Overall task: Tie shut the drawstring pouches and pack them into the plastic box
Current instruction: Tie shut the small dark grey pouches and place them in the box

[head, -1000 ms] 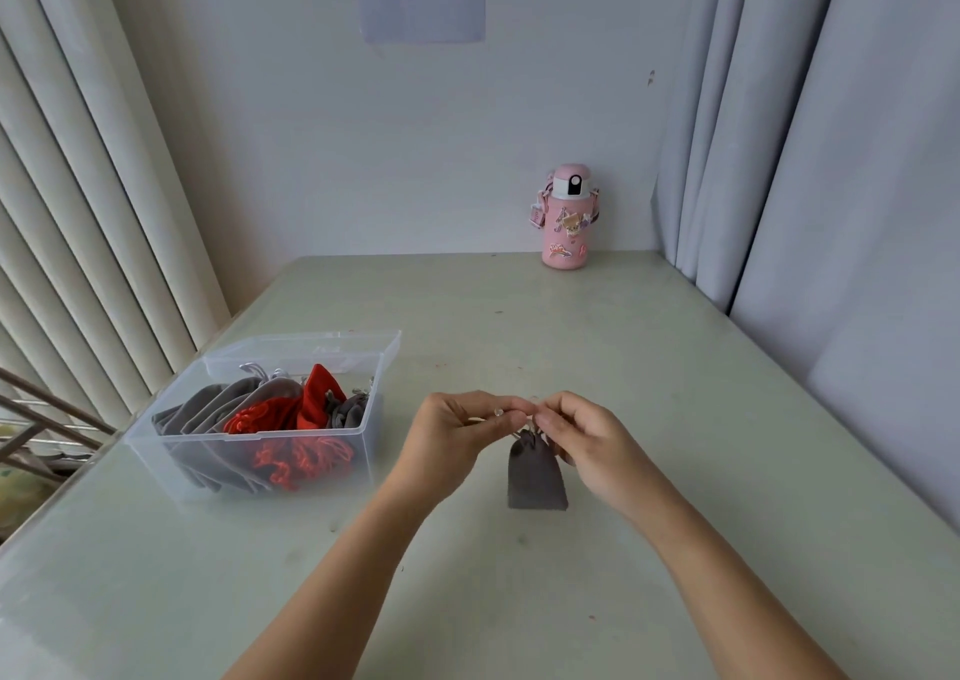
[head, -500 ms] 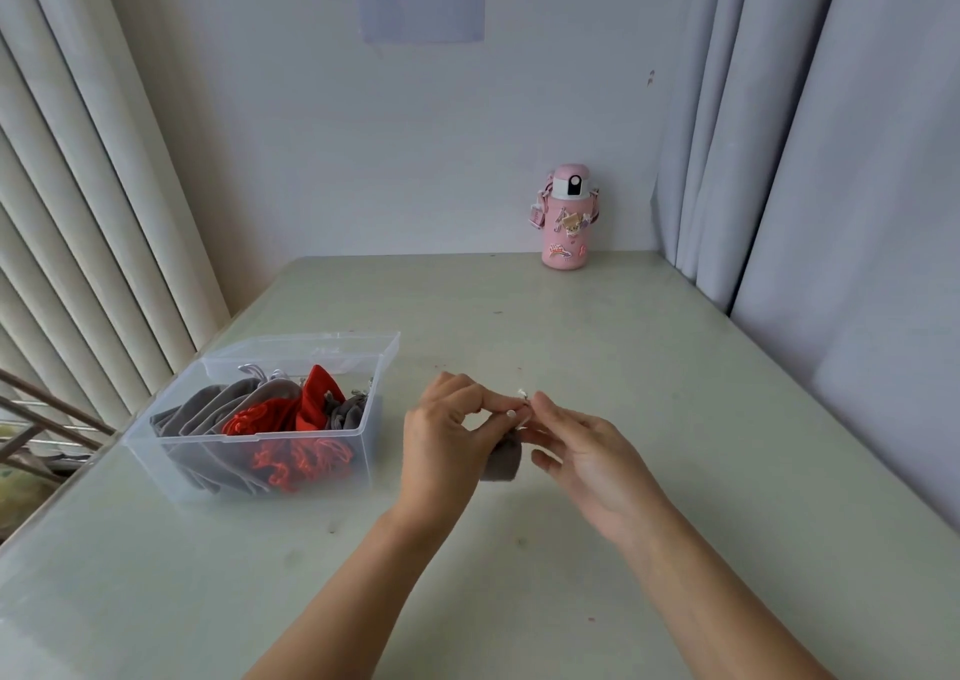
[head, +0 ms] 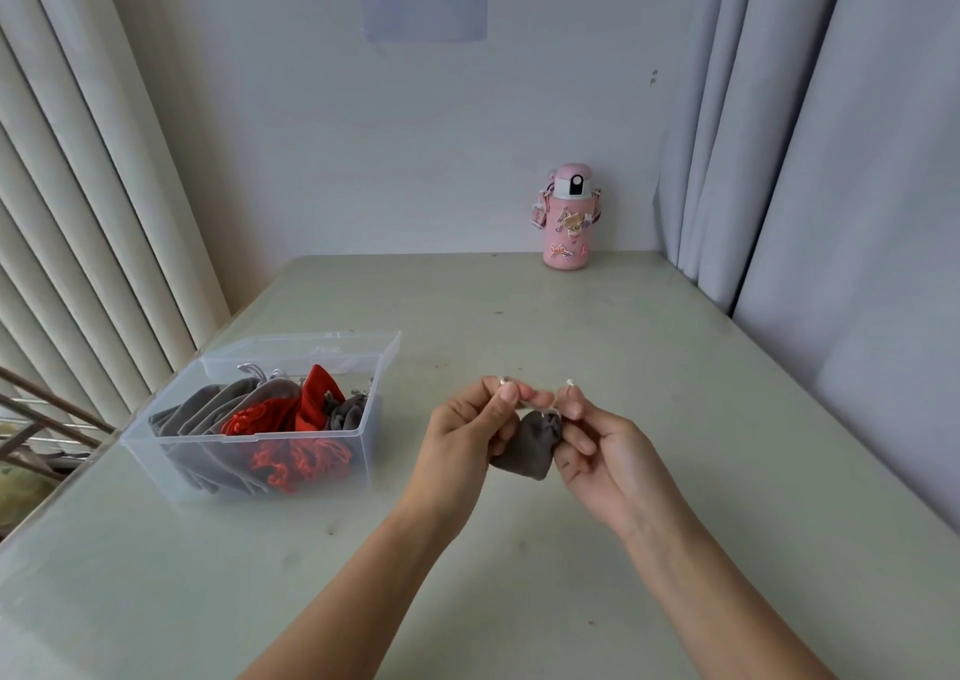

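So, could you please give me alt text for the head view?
The left hand and right hand pinch the cord ends of a small grey pouch over a pale table. A clear plastic box of grey and red pouches sits to the left; a pink bottle stands behind.

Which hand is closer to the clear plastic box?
Left. The left hand hovers just right of the plastic box, apart from it; the right hand is farther right, beyond the grey pouch held between both.
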A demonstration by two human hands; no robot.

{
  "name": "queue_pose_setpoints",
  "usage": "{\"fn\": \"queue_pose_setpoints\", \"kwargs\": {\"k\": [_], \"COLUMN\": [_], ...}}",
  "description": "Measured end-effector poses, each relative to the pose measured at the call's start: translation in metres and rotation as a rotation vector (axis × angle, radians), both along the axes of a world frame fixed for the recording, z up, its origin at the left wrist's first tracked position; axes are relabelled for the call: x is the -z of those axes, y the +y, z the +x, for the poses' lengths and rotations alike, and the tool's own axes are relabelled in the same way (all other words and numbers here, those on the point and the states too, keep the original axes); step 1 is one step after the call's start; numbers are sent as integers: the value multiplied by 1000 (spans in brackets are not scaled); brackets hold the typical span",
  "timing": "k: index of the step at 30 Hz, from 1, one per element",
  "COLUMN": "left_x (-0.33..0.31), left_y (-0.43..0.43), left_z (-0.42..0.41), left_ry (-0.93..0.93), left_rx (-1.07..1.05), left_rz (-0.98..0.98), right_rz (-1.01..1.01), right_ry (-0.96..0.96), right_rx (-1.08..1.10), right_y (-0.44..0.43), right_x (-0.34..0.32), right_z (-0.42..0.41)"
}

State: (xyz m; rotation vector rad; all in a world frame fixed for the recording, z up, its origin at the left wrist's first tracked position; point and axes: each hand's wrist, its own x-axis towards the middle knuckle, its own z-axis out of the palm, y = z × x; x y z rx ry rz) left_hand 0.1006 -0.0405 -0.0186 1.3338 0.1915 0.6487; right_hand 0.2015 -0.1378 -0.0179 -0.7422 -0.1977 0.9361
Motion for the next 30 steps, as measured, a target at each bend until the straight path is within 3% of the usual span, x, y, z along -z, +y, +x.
{"fn": "queue_pose_setpoints", "kwargs": {"k": [14,23,26,30], "left_x": [9,14,18,24], "left_y": [8,21,20,17], "left_z": [4,0,1,0], "left_ry": [140,385,514,612], "left_rx": [7,19,-61,-79], "left_rz": [-47,35,302,599], "right_rz": [-73,-525,-706,-797], "right_ry": [-166,-1025,-1244,-1444], "right_rx": [109,81,55,50], "right_y": [-4,-11,-13,-11], "right_x": [9,13,15,23], "right_z": [9,13,12,14]}}
